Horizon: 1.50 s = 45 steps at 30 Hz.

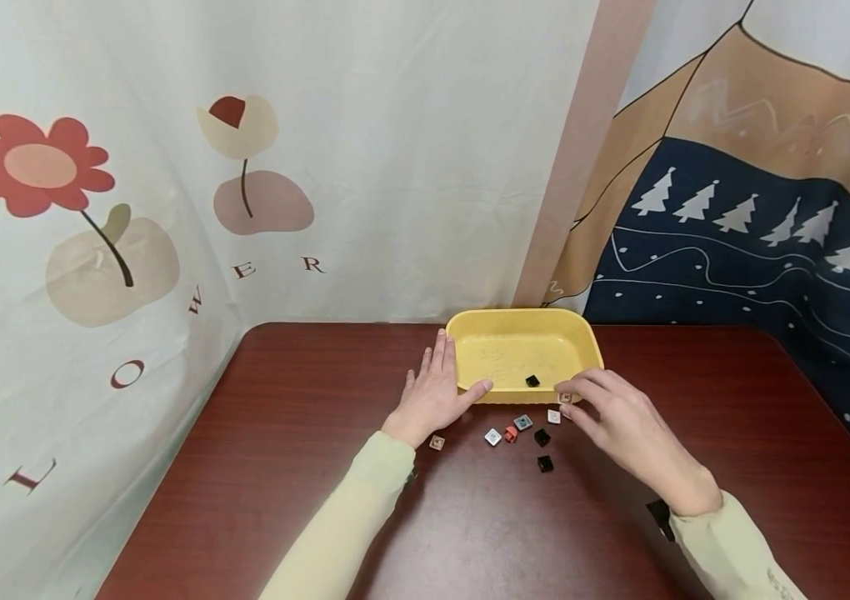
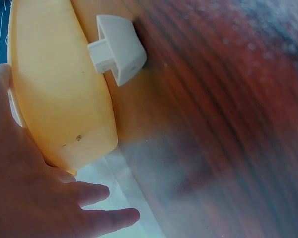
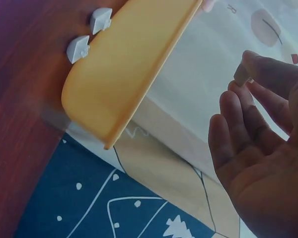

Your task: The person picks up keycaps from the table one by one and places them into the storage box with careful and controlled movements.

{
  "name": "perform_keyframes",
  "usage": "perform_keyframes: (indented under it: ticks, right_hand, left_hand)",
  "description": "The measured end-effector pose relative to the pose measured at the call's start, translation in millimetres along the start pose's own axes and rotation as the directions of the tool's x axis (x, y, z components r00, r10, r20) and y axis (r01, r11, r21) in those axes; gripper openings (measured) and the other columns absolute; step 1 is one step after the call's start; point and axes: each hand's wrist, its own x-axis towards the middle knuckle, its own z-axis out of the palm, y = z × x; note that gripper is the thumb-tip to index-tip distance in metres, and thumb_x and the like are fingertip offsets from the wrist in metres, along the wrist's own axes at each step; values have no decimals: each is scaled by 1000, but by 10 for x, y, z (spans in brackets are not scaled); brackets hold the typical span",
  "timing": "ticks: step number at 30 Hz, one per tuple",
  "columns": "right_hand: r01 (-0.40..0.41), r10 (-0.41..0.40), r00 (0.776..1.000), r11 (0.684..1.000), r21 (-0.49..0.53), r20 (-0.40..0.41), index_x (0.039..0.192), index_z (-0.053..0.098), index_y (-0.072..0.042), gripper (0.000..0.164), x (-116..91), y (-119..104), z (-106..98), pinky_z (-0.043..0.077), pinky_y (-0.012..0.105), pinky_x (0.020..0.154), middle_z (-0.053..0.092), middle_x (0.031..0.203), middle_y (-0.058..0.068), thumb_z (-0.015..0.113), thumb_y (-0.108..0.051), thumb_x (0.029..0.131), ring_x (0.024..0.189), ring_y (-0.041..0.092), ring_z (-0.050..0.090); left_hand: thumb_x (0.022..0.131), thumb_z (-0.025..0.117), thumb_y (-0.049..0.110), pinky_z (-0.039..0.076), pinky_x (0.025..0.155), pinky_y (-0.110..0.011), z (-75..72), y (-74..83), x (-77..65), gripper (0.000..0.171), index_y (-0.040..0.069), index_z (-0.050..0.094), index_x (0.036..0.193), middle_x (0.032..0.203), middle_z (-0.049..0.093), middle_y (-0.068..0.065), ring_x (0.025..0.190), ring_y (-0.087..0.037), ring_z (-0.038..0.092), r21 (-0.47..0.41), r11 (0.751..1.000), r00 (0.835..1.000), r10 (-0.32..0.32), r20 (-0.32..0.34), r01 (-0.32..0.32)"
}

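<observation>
My left hand [image 1: 434, 396] lies with spread, straight fingers along the left end of a yellow plastic basin [image 1: 515, 346], thumb at its near rim. Between thumb and fingertips, my right hand [image 1: 631, 429] pinches a small pale keycap [image 3: 242, 74], held up at the basin's near right corner. One black keycap [image 1: 532, 381] is inside the basin. In front of it lie loose keycaps: a white one [image 1: 493, 437], a red one [image 1: 511, 433], a grey one [image 1: 522, 422], two black ones [image 1: 543, 464] and another white one [image 1: 554, 416]. A beige keycap [image 1: 437, 442] sits near my left wrist.
The basin stands at the far edge of a dark red-brown wooden table [image 1: 305, 417]. Close behind hangs a pale printed curtain [image 1: 395, 167], with a navy tree-patterned cloth [image 1: 732, 267] to the right. A black object [image 1: 661, 518] shows at my right wrist.
</observation>
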Motion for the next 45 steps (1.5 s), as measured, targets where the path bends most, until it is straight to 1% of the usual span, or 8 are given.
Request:
perform_keyframes:
  ticks: [7,15,18,23,34,39,42,45]
  right_hand:
    - [-77,78,997,997,29,-4,105,77,-10,26,115,63,16,55,38,70,68,100,0,87,-4,81,86,16,61]
    - [-176,176,984,982,61,11,108,77,-8,24,219,152,92,54,39,70,68,102,3,85,-7,85,86,19,60]
    - [-201,201,980,977,68,12,108,77,-6,23,256,190,123,55,41,73,69,103,5,84,-8,87,87,23,63]
    - [-246,245,969,966,76,33,111,76,-4,24,305,252,183,56,46,81,70,106,8,82,-11,89,93,24,65]
    - [-331,322,940,941,74,113,115,76,-1,23,365,356,299,55,48,82,68,110,14,77,-8,93,96,32,64]
    - [-372,359,921,926,66,150,116,75,-1,24,359,406,339,54,51,89,68,113,16,76,-10,94,99,33,63]
    - [-384,371,915,921,64,160,116,76,-1,23,359,433,357,53,53,92,68,113,17,76,-11,95,100,34,64]
    - [-383,369,914,922,55,167,114,76,0,22,367,458,371,53,53,90,69,111,17,75,-12,95,100,34,65]
  left_hand:
    - [96,43,78,26,117,-67,3,-5,11,108,4,5,166,174,-5,-8,157,-38,17,-3,1000,1000,6,-5,-6]
    - [96,43,77,26,116,-67,0,-2,9,108,3,7,166,174,-3,-8,157,-37,17,0,1000,1000,11,-13,-11]
    - [97,44,77,26,116,-68,2,-2,9,108,3,7,166,174,-2,-9,157,-37,17,3,1000,1000,11,-17,-11]
    - [97,43,77,27,116,-68,7,-3,11,107,3,7,166,174,-2,-9,157,-37,17,8,1000,1000,6,-15,-6]
    - [96,43,78,26,116,-68,7,1,11,108,3,8,166,174,-1,-9,157,-38,15,12,1000,1000,1,-20,-1]
    - [96,43,77,25,116,-68,14,-4,16,108,3,8,166,174,-1,-9,157,-38,14,9,1000,1000,3,-22,-2]
    - [96,43,77,26,116,-68,11,-5,17,108,3,8,166,174,-1,-10,157,-38,14,9,1000,1000,5,-22,-5]
    - [96,43,77,26,116,-68,8,-5,15,108,3,7,166,174,-1,-10,157,-38,14,11,1000,1000,5,-20,-5]
